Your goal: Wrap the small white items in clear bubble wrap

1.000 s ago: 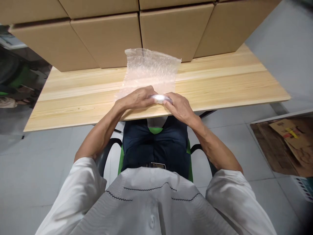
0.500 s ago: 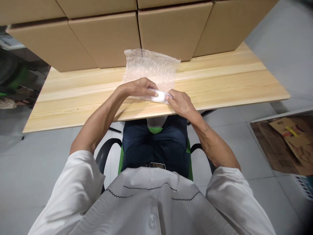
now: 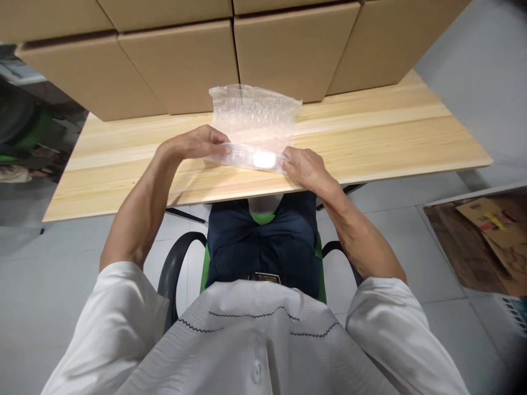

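Note:
A sheet of clear bubble wrap (image 3: 255,118) lies on the wooden table, its far end reaching toward the cardboard boxes. Its near edge is folded over a small white object (image 3: 264,159), whose kind I cannot make out through the plastic. My left hand (image 3: 206,141) pinches the left end of the folded edge. At the other end, close beside the white object, my right hand (image 3: 303,166) grips the wrap between thumb and fingers.
Large cardboard boxes (image 3: 181,66) stand stacked along the back of the wooden table (image 3: 391,129). On the floor to the right lie flattened cardboard pieces (image 3: 489,230). Below the table's front edge are my legs and a green chair with black armrests (image 3: 179,269).
My left hand has slid left from the white object to the left end of the folded bubble wrap, uncovering the fold. My right hand has stayed nearly in place.

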Available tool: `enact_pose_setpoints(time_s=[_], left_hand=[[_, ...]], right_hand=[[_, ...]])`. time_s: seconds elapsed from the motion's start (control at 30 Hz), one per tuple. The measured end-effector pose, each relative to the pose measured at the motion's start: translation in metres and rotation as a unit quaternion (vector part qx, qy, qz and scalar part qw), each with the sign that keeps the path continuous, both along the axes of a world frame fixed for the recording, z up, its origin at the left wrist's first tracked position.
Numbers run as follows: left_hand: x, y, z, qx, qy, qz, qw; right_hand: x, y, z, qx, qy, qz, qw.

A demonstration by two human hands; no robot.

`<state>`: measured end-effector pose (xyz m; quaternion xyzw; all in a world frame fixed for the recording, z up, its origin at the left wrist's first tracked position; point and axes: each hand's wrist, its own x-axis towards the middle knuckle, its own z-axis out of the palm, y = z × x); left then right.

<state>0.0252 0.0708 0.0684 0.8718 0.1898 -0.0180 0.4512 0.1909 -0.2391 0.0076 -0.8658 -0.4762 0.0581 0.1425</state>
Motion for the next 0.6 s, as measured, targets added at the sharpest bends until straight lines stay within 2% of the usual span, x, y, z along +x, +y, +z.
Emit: enact_pose_setpoints(time_s=[0.1, 0.33, 0.43, 0.6], left_hand=[[-0.015, 0.010, -0.005, -0.015, 0.026, -0.005, 1.000], [-0.046, 0.019, -0.022, -0.056, -0.034, 0.060, 0.996], [-0.055, 0.023, -0.028, -0.056, -0.048, 0.073, 0.995], [-0.064, 0.025, -0.032, -0.052, -0.042, 0.087, 0.994]], right_hand=[[0.000, 0.000, 0.000, -0.011, -0.010, -0.004, 1.000], [0.005, 0.006, 0.004, -0.015, 0.000, -0.007, 1.000], [0.006, 0.008, 0.007, -0.033, -0.002, -0.012, 0.999], [0.005, 0.008, 0.006, -0.020, -0.010, -0.026, 0.999]])
